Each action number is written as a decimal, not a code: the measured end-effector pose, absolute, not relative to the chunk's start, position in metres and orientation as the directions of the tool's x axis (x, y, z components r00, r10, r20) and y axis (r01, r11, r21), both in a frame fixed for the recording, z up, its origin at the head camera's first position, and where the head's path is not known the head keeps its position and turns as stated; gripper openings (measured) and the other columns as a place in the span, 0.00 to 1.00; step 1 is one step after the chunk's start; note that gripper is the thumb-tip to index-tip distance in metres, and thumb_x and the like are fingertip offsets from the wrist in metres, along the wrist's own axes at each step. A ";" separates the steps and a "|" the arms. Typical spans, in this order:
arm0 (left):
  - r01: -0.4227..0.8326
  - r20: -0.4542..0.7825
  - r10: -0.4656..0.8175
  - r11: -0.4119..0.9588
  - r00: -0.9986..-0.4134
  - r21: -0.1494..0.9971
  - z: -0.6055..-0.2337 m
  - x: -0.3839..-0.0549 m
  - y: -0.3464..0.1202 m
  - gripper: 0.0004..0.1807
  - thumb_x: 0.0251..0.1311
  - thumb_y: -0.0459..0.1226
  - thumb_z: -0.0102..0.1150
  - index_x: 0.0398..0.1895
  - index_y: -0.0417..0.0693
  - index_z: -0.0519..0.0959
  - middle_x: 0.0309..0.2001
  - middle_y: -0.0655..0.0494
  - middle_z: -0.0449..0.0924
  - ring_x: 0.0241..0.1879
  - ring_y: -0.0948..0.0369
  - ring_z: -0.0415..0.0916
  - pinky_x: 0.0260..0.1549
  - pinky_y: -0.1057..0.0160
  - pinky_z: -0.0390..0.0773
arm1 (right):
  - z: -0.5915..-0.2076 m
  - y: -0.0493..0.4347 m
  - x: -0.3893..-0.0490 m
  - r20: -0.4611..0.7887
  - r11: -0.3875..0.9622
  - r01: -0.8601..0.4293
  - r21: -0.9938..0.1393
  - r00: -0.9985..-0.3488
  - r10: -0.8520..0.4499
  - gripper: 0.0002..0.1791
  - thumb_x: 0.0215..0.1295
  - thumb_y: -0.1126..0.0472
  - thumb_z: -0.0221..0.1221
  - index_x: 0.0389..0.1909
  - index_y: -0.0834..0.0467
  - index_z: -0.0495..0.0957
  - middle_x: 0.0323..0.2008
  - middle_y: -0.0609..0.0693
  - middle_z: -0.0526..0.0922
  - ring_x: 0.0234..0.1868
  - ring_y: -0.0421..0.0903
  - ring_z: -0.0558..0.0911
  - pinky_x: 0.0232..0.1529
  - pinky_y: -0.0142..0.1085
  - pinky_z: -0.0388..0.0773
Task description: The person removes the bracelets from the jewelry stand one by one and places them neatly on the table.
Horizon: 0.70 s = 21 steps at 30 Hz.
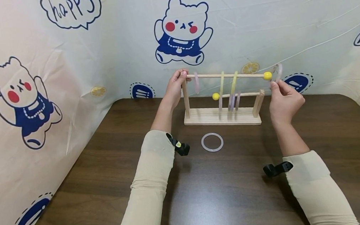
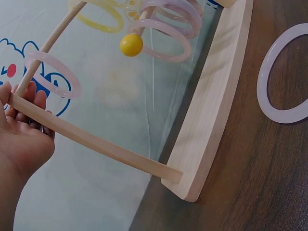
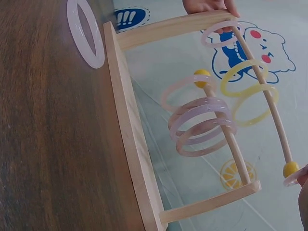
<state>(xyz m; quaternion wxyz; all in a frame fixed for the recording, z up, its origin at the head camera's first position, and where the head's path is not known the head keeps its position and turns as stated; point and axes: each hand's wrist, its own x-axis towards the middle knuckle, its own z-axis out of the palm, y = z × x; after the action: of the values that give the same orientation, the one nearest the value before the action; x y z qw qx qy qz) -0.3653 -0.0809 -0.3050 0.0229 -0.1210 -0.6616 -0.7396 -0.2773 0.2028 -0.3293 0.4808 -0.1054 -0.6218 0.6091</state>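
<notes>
My right hand (image 1: 285, 101) pinches a translucent pale pink ring (image 1: 280, 71) right at the yellow ball (image 1: 267, 76) on the tip of the rack's upper rod (image 1: 247, 75). My left hand (image 1: 174, 88) grips the top of the tall left post (image 2: 91, 136), where that rod starts. From the upper rod hang a pink ring (image 2: 65, 86) near the left hand and two yellow rings (image 3: 250, 62) around its middle. Several pink and purple rings (image 3: 192, 126) hang on the lower rod (image 3: 238, 156), which has its own yellow ball (image 1: 215, 96).
The rack's wooden base (image 1: 206, 116) stands on the dark brown table (image 1: 225, 190) near its back edge. A loose pale purple ring (image 1: 213, 150) lies flat in front of it. Behind hangs a printed cloth (image 1: 122, 42) with cartoon bears. Both wrists carry small black cameras (image 1: 278, 169).
</notes>
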 end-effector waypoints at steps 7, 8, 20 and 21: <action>0.194 0.210 0.132 -0.121 -0.969 0.973 -0.305 -0.365 -0.082 0.10 0.70 0.41 0.42 0.45 0.47 0.71 0.40 0.57 0.71 0.48 0.58 0.69 0.56 0.59 0.58 | -0.328 0.204 -0.277 0.452 0.202 -0.469 -0.860 -0.515 0.728 0.09 0.50 0.68 0.67 0.35 0.66 0.83 0.34 0.54 0.84 0.29 0.35 0.81 0.32 0.24 0.75; 0.194 0.210 0.132 -0.121 -0.969 0.973 -0.305 -0.365 -0.082 0.10 0.70 0.41 0.42 0.45 0.47 0.71 0.40 0.57 0.70 0.48 0.58 0.69 0.56 0.59 0.58 | -0.328 0.204 -0.277 0.451 0.201 -0.469 -0.860 -0.514 0.730 0.09 0.50 0.68 0.67 0.34 0.66 0.83 0.34 0.54 0.84 0.29 0.35 0.81 0.32 0.24 0.75; 0.204 0.218 0.141 -0.112 -0.966 0.973 -0.305 -0.365 -0.082 0.11 0.70 0.41 0.41 0.46 0.44 0.69 0.38 0.56 0.70 0.46 0.59 0.68 0.54 0.60 0.58 | -0.327 0.202 -0.273 0.504 0.262 -0.475 -0.840 -0.509 0.698 0.09 0.52 0.66 0.67 0.35 0.64 0.83 0.36 0.53 0.84 0.32 0.37 0.82 0.34 0.25 0.75; 0.204 0.218 0.142 -0.104 -0.966 0.973 -0.305 -0.365 -0.083 0.12 0.70 0.41 0.41 0.47 0.42 0.69 0.38 0.56 0.70 0.46 0.59 0.68 0.55 0.60 0.58 | -0.326 0.202 -0.273 0.511 0.267 -0.477 -0.837 -0.507 0.694 0.09 0.52 0.66 0.67 0.35 0.64 0.84 0.36 0.53 0.84 0.32 0.37 0.82 0.34 0.25 0.75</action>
<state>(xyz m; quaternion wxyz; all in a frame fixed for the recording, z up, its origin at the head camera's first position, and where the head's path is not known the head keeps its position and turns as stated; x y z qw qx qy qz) -0.3645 -0.0825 -0.3047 0.0214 -0.1294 -0.6690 -0.7316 -0.2729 0.2016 -0.3265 0.4889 -0.0862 -0.6282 0.5991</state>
